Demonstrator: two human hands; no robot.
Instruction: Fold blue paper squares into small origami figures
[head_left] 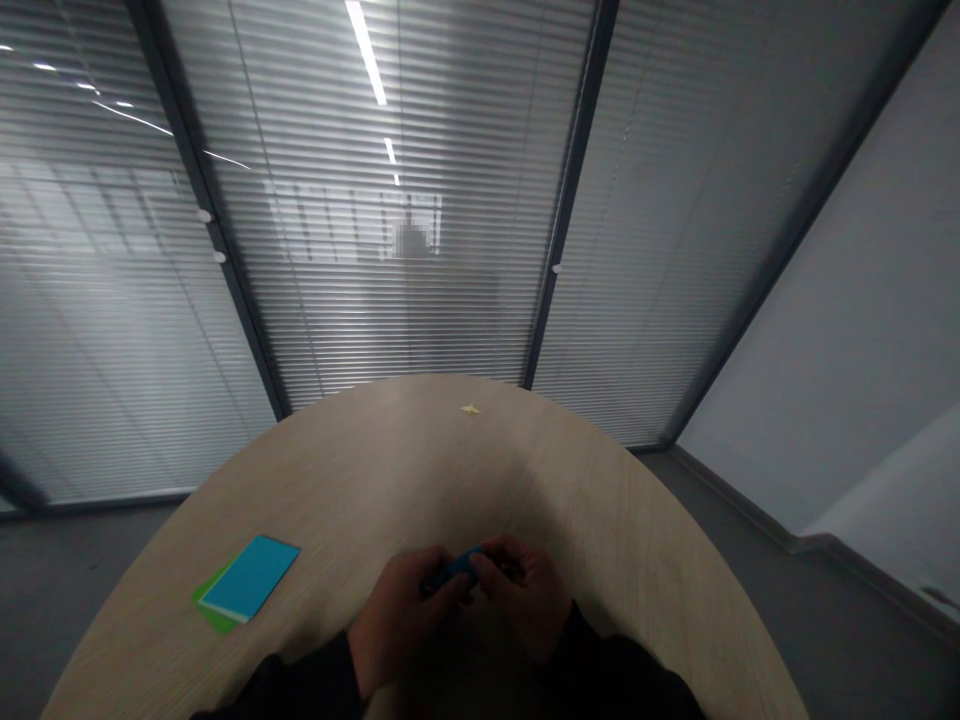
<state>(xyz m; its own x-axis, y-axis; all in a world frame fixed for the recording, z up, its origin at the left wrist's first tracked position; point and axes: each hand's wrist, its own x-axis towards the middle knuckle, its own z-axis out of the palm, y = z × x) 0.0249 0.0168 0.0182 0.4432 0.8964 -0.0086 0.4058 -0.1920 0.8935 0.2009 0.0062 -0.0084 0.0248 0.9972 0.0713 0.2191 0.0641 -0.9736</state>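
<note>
My left hand and my right hand meet low over the near part of a light wooden table. Between their closed fingers sits a small blue object, pinched from both sides; its shape is blurred and I cannot make out more than its colour. Dark sleeves cover both forearms.
A stack of blue and green paper sheets lies on the table to the left of my hands. A tiny yellow folded piece rests near the far rounded edge. Glass walls with blinds stand behind the table, grey floor on both sides.
</note>
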